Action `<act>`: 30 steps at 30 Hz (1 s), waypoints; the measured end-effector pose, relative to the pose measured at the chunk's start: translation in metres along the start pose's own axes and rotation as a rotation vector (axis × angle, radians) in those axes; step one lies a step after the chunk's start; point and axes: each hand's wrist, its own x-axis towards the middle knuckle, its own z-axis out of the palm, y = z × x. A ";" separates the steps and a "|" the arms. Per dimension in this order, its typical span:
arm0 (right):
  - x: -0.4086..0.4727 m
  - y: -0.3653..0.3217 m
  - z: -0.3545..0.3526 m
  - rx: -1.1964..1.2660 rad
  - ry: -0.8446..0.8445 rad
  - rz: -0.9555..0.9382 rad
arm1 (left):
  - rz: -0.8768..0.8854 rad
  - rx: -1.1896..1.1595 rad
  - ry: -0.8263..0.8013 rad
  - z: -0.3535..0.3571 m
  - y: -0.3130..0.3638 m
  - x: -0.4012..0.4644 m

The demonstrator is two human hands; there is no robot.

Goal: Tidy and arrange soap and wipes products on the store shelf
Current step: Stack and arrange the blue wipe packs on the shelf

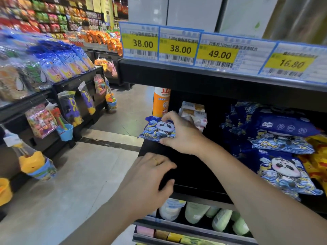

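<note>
We have our right hand [178, 133] curled around a blue panda wipes pack [159, 129], fingers over its top edge and thumb under its near side, holding it at the left end of the black shelf [191, 174], where it juts a little past the shelf's corner. Our left hand [150, 175] lies palm down on the front left corner of that same shelf, fingers bent loosely over the dark surface with nothing held in them; a ring shows on one finger. Just behind the held pack an orange bottle [160, 101] stands upright, and beside it sits a short stack of white packs [194, 112], which our right hand partly covers. Well to the right on the shelf, more blue panda packs [283, 167] lie overlapping in a loose heap, with yellow and red packs [318, 156] touching them at the far right edge. Above, the upper shelf's front carries yellow price tags [178, 46] reading 38.00, 38.00, 49.00 and 16.80. Below our arms, pale green and white bottles [196, 213] lie on the next shelf down. Across the aisle on the left, a display of toys in bags [42, 119] hangs from a black stand.
</note>
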 end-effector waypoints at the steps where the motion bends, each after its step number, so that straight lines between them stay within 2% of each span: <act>1: 0.003 -0.002 0.007 -0.016 0.005 -0.006 | 0.007 0.011 -0.011 0.004 0.000 0.003; 6: 0.008 0.000 0.028 -0.083 0.031 -0.041 | -0.011 -0.009 0.014 0.016 -0.007 0.005; 18: 0.006 0.000 0.022 -0.109 -0.066 -0.003 | -0.024 -0.043 0.015 0.015 -0.010 0.007; 22: -0.024 -0.007 -0.007 -0.077 0.017 -0.023 | -0.028 -0.086 0.051 0.015 0.000 0.020; 30: -0.131 0.007 -0.068 0.097 0.254 -0.084 | 0.088 -0.156 0.064 0.036 0.053 0.050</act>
